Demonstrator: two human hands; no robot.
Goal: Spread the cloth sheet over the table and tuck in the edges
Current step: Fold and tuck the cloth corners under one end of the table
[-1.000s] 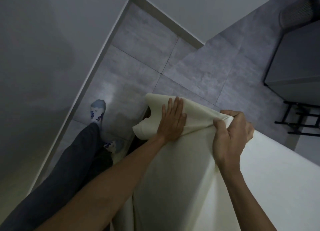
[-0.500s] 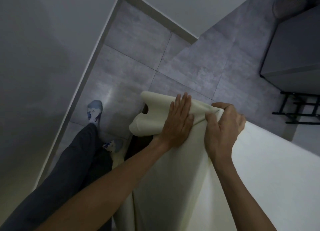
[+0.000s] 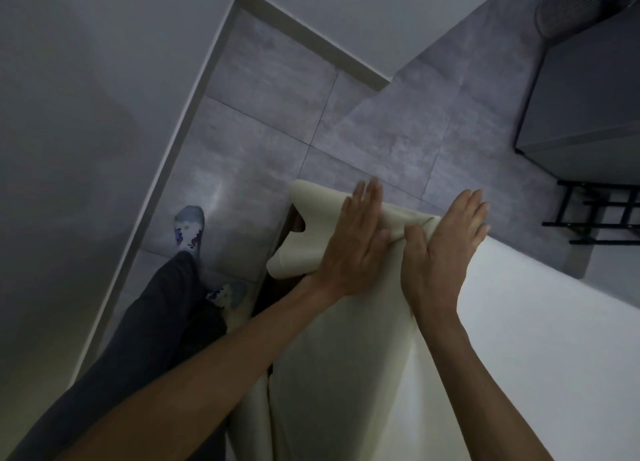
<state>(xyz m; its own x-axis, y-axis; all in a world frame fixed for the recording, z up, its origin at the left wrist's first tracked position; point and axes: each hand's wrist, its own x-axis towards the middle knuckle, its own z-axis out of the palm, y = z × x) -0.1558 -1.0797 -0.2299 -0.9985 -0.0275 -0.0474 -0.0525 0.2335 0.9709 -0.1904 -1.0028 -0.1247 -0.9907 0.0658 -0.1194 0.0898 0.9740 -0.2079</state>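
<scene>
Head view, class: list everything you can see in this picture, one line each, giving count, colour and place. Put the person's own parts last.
cloth: one, cream, draped over the table corner, a loose flap hanging off at centre
table: one, covered, white top at lower right
floor: grey tiles, centre and top
wall: pale grey, left and top
cabinet: one, dark grey, upper right
rack: one, black metal, right edge
left hand: flat on the cloth at the corner
right hand: flat on the cloth, thumb by the fold
legs: dark trousers, lower left
socks: two, white and blue, patterned, on the floor
</scene>
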